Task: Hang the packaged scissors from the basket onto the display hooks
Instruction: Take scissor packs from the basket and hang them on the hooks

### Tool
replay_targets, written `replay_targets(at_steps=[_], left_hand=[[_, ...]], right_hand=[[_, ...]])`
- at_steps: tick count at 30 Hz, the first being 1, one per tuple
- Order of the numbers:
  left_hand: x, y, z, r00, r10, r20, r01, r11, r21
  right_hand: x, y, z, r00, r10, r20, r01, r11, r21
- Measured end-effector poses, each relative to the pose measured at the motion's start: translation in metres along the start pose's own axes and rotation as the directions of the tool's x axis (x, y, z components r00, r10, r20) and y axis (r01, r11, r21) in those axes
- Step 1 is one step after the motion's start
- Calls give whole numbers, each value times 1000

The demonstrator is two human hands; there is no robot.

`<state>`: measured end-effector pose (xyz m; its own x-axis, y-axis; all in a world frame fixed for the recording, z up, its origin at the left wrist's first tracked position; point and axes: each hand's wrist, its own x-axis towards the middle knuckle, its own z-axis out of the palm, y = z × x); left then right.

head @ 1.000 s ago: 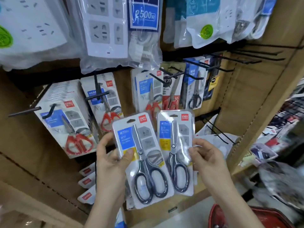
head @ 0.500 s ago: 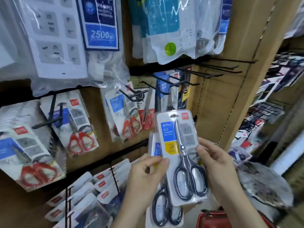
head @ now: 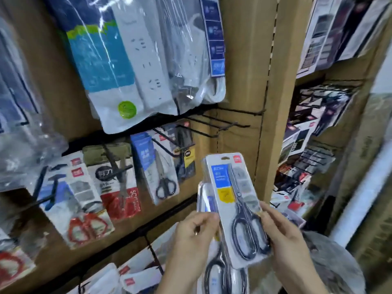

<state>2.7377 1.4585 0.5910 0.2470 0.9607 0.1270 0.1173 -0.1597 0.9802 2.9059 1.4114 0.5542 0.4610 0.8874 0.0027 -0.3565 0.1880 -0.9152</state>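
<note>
Everything here sits by the wooden upright [head: 269, 102] that closes off this bay of the display. Just left of its lower part, the person holds up two packs of dark-handled scissors, one over the other. The front pack [head: 235, 209] is tilted with its hang slot uppermost. The right hand [head: 284, 236] clamps it by the lower edge, thumb on the face and fingers behind, so the slot end stays free to go on a hook. The rear pack [head: 220, 272] sits lower and is mostly covered. The left hand [head: 191, 236] pinches its edge with curled fingers, probably to hold it back and part it from the front one, though blur makes the exact hold hard to read.

The bare hooks [head: 214, 128] jut out left of the upright and above the packs, and they look like the target. Further left of the upright hang already stocked black-handled scissors [head: 161, 166], with bagged power strips [head: 144, 60] above them. I can't see the basket from here. My guess is that the front pack goes up first.
</note>
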Motion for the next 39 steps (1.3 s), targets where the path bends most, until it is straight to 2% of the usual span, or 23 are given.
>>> replay_targets(at_steps=[5, 11, 19, 21, 24, 27, 31, 33, 39], left_hand=[[31, 5, 30, 999, 38, 34, -42, 994, 101], [58, 12, 53, 995, 94, 27, -97, 986, 135], [71, 2, 68, 993, 87, 76, -101, 972, 214], [69, -1, 70, 992, 95, 86, -112, 968, 224], [70, -3, 71, 998, 31, 56, -39, 986, 163], [77, -4, 70, 1000, -6, 18, 2, 984, 180], [86, -11, 72, 994, -97, -53, 104, 983, 152], [87, -16, 72, 988, -118, -95, 129, 984, 125], [91, -16, 66, 984, -140, -111, 146, 988, 48]], right_hand=[[44, -31, -11, 998, -46, -40, 50, 993, 109], [86, -36, -18, 984, -162, -76, 160, 986, -40], [105, -36, -32, 988, -134, -70, 126, 985, -117], [102, -41, -34, 992, -114, -61, 108, 990, -91], [103, -47, -34, 990, -142, -1, 141, 984, -112], [112, -48, -31, 991, -132, 34, 136, 979, -154], [107, -41, -40, 990, 2, 140, 28, 977, -211], [99, -38, -43, 977, 56, 207, -20, 985, -170], [107, -27, -39, 988, -4, 156, 22, 993, -112]])
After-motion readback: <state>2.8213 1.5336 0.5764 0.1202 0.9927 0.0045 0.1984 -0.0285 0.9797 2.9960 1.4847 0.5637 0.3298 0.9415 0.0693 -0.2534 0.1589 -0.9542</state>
